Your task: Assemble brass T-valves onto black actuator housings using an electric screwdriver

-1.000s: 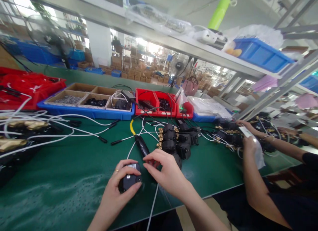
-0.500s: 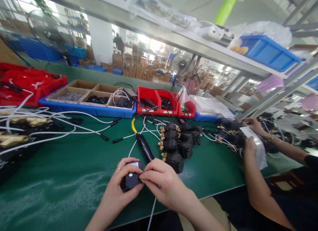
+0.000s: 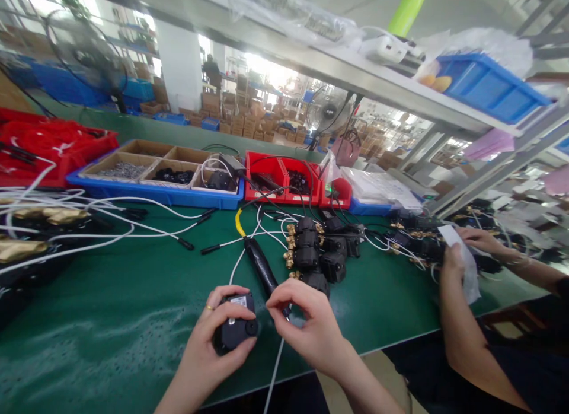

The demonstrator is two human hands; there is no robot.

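Note:
My left hand (image 3: pixel 224 331) is closed around a small black housing (image 3: pixel 233 325) with a white label on top. On the housing's right side, near my thumb, sits a round black knob (image 3: pixel 251 327). My right hand (image 3: pixel 306 325) is just right of the housing, apart from it, its thumb and forefinger tips pinched together. Anything between those tips is too small to make out. A black electric screwdriver (image 3: pixel 260 268) with a yellow cable end lies behind my right hand, its tip partly hidden by the fingers. Black valve units (image 3: pixel 306 251) with brass fittings stand beyond.
White cables (image 3: pixel 106 239) and brass-fitted units (image 3: pixel 51 215) lie at left. A blue tray (image 3: pixel 155 194) and red bins (image 3: pixel 267 191) line the back. At right, a co-worker's hands (image 3: pixel 453 263) hold a white bag. A shelf (image 3: pixel 355 64) hangs above.
My right hand has moved off the housing to the right and up, uncovering the round knob. My left hand has kept hold of the housing, which is turned slightly.

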